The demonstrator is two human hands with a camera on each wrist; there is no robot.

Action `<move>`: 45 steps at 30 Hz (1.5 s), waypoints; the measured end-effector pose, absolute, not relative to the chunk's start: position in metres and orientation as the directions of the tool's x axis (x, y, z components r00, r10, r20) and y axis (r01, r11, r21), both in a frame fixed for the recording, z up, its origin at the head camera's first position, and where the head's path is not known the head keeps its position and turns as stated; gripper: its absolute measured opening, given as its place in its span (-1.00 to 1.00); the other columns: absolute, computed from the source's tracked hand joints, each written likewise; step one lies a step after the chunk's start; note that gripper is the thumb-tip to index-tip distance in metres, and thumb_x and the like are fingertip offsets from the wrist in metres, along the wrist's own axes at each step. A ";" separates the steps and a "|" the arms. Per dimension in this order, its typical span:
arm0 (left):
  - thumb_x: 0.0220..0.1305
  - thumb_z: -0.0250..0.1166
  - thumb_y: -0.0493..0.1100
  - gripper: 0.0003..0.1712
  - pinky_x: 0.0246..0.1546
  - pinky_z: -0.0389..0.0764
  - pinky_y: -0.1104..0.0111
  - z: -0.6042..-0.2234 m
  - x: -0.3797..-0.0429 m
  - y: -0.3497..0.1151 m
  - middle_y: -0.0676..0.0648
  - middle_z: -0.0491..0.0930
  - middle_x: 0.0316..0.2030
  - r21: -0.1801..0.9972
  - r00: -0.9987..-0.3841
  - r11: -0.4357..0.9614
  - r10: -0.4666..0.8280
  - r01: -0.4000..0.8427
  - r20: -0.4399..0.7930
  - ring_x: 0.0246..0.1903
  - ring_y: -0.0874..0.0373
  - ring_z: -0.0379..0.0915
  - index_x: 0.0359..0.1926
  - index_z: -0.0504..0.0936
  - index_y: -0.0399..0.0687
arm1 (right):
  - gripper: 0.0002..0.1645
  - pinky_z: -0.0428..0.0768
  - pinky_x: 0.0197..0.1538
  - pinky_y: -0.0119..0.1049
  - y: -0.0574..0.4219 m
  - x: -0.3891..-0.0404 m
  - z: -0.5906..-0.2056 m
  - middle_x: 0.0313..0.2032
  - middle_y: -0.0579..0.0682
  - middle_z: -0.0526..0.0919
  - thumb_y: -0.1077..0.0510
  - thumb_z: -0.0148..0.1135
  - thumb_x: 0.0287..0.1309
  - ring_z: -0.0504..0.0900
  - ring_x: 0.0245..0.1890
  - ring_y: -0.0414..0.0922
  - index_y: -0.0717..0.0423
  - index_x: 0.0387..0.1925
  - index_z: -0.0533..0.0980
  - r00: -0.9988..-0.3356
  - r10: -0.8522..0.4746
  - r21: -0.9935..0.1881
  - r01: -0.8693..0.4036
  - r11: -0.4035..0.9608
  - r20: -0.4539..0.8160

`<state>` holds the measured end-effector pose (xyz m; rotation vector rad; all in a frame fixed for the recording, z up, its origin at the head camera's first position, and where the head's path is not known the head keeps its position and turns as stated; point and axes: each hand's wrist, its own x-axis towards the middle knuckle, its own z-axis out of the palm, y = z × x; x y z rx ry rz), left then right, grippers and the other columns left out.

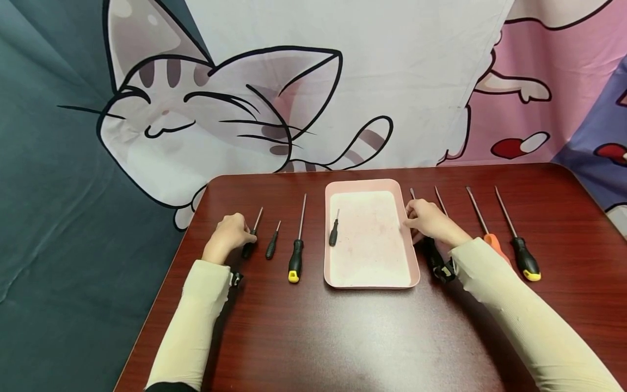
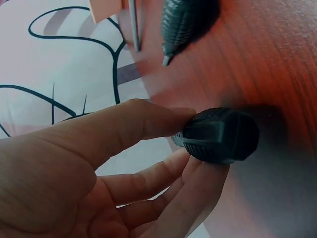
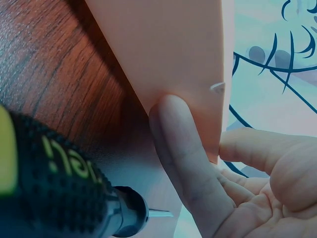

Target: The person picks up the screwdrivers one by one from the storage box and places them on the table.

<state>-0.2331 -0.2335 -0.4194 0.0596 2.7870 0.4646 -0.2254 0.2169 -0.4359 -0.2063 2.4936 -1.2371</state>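
Observation:
My left hand point(image 1: 228, 234) pinches the black handle of a small screwdriver point(image 1: 250, 247) at the left of the table. In the left wrist view the thumb and fingers meet on that ribbed handle point(image 2: 218, 135). At the table's middle lies a shallow pink tray point(image 1: 372, 285) with one small black screwdriver point(image 1: 333, 233) in it. My right hand point(image 1: 431, 219) grips the tray's right side. Seen from the right wrist, one finger lies along the tray's outer wall point(image 3: 173, 54) and the thumb is at the rim. Beneath the right wrist is a black-handled screwdriver point(image 3: 64, 183), partly hidden.
Between left hand and tray lie a small black screwdriver point(image 1: 271, 247) and a longer black-and-yellow one point(image 1: 296, 258). Right of the tray are an orange-handled screwdriver point(image 1: 496, 246), partly behind the sleeve, and another black-and-yellow one point(image 1: 526, 258). A printed cloth point(image 1: 416, 71) hangs behind the table.

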 end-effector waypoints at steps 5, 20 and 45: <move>0.23 0.39 -0.19 -0.53 -0.52 0.38 0.27 -0.424 -0.235 -0.232 0.04 0.31 -0.78 0.325 -0.948 0.946 0.088 -0.018 -0.307 -0.71 0.15 0.26 -0.74 0.37 -0.02 | -0.85 0.70 -0.45 -0.10 0.216 -0.226 -0.436 -0.40 0.26 0.62 0.43 0.10 0.28 0.70 -0.52 0.00 0.50 -0.17 0.37 -0.929 -0.276 -0.792 0.028 0.610 -0.245; 0.24 0.41 -0.17 -0.64 -0.48 0.42 0.26 -0.429 -0.236 -0.228 -0.06 0.44 -0.65 0.309 -0.944 0.950 0.062 -0.044 -0.325 -0.58 0.06 0.38 -0.62 0.47 -0.13 | -0.84 0.70 -0.44 -0.09 0.217 -0.226 -0.434 -0.38 0.28 0.61 0.41 0.12 0.30 0.69 -0.48 0.01 0.49 -0.17 0.37 -0.926 -0.282 -0.782 0.022 0.622 -0.250; 0.33 0.31 -0.07 -0.73 -0.33 0.58 0.12 -0.383 -0.223 -0.165 -0.09 0.61 -0.48 0.370 -0.981 0.914 0.192 0.166 -0.036 -0.50 0.00 0.53 -0.40 0.63 -0.19 | -0.86 0.70 -0.45 -0.09 0.216 -0.226 -0.434 -0.38 0.28 0.63 0.42 0.10 0.30 0.70 -0.53 0.01 0.49 -0.18 0.36 -0.926 -0.271 -0.786 0.042 0.616 -0.262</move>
